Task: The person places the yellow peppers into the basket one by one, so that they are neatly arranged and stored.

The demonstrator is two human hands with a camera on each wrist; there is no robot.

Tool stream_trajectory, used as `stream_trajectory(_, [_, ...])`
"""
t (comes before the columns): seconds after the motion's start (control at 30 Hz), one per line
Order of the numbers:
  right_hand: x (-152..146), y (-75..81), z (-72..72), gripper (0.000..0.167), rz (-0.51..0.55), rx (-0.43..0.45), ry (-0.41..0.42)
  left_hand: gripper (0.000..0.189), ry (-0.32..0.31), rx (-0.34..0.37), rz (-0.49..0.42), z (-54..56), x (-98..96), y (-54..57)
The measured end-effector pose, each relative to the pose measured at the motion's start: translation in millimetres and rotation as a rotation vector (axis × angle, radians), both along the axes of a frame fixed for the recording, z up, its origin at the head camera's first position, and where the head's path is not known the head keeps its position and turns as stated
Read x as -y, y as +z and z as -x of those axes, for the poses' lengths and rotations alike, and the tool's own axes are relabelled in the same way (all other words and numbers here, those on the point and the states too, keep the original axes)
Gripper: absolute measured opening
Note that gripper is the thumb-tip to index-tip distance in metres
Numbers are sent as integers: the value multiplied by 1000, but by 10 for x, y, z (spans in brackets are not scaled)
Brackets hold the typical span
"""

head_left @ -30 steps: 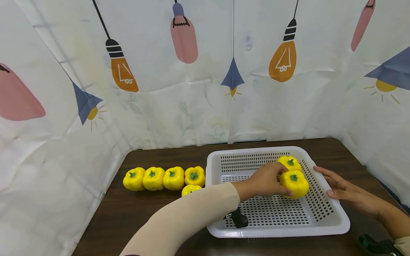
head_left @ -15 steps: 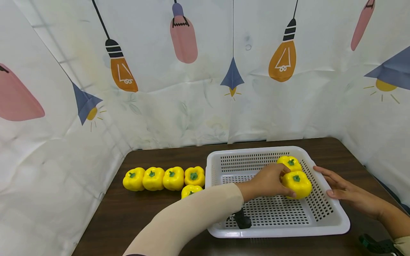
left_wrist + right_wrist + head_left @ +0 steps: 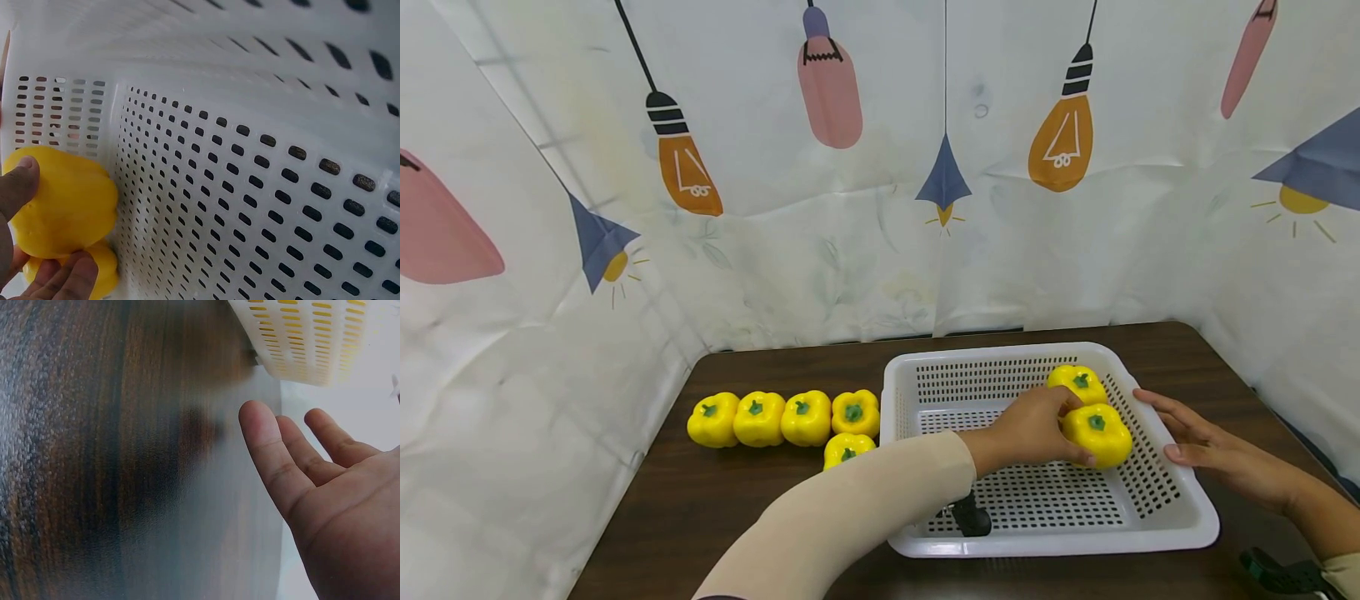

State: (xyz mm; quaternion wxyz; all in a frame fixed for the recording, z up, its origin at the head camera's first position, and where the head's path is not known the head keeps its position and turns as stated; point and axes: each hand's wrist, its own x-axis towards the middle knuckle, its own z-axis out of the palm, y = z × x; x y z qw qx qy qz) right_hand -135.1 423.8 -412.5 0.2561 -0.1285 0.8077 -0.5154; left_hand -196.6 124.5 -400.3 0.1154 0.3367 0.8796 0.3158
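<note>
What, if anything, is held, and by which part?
Left grip: the nearer yellow pepper in the basket, pinched by its near and far sides. Right grip: nothing.

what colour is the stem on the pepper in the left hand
Green; the stem shows best in the head view.

No legible txt, brands, nos. or signs in any view.

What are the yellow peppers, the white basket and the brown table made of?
The peppers look like shiny plastic or foam, being so alike, but could be real. The basket seems smooth plastic, with a moulded rim and neat holes. The table looks like polished wood or laminate, with streaky grain.
</note>
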Motion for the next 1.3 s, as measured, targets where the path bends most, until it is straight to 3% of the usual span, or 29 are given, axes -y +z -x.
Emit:
stream_trajectory(0.3, [5,5,-4,74,-18,-14,6,66,14,33,25,-17,-21,8])
stream_trajectory(0.8, [20,23,-3,74,-31,-3,-4,77,14,6,109,-46,10,53])
stream_trajectory(1.03, [12,7,18,75,-39,-1,-5,77,7,24,106,-52,134,176])
stream_trajectory(1.3, [10,15,20,75,-77,-5,3,70,-17,21,40,0,331,373])
